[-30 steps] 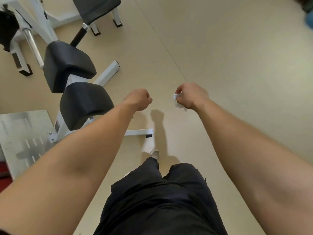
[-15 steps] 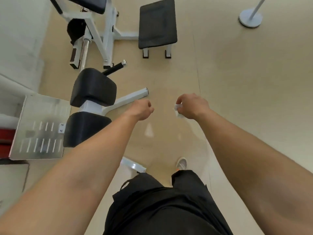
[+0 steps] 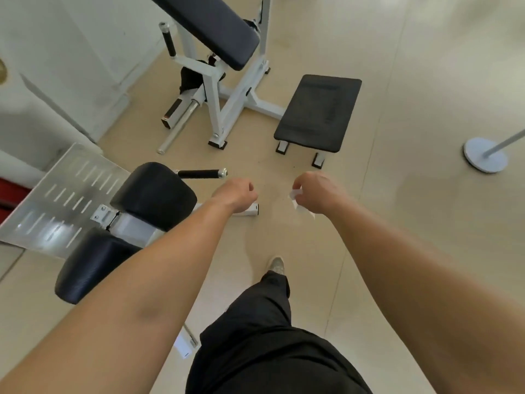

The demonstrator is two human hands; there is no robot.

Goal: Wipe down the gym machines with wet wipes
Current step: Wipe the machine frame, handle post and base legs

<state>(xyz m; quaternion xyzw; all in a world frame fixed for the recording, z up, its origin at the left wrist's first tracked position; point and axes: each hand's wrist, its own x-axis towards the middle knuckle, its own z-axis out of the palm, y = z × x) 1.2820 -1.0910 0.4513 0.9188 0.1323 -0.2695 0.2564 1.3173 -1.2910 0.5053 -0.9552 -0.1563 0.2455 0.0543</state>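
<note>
My right hand [image 3: 318, 191] grips a crumpled white wet wipe [image 3: 298, 201], held out over the beige floor. My left hand [image 3: 237, 194] is a closed fist with nothing in it, just right of a white-framed machine with two black pads [image 3: 153, 194] and a black handle [image 3: 199, 174]. Ahead stands another white machine with a long black inclined pad [image 3: 216, 27] and a low black seat [image 3: 318, 112].
A perforated metal footplate [image 3: 56, 200] lies at the left of the near machine, by a white wall [image 3: 56, 52]. A round white stand base [image 3: 484, 155] sits on the floor at the right. My dark trouser leg and shoe [image 3: 275, 265] step forward.
The view has swung and advanced toward the machines: the inclined-pad machine and seat now sit nearer. Both hands stay out in front; the right still holds the wipe.
</note>
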